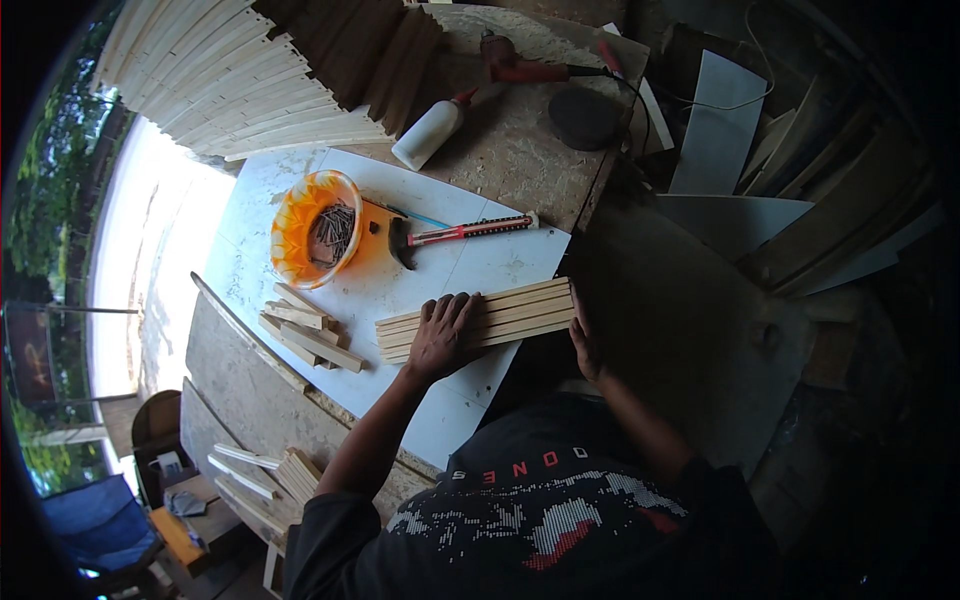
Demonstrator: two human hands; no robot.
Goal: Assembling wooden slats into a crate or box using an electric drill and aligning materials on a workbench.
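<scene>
Several pale wooden strips (525,309) lie side by side in a row on a white board (440,425) in front of me. My left hand (447,335) rests over the left part of this row, its fingers curled across the strips and gripping them. At the right end of the row, my right hand (584,335) stands upright with its fingers stretched out, its palm side against the strip ends. Just beyond lies a hammer (470,230) with a red and black handle. Short wooden blocks (310,327) are piled loosely left of my left hand.
An orange bowl (290,255) holds nails. A white glue bottle (428,135), a red power tool (520,70) with a cord and a dark round disc (584,118) lie farther back. Stacked slats (230,80) fill the far left. Boards (715,125) lean at the right.
</scene>
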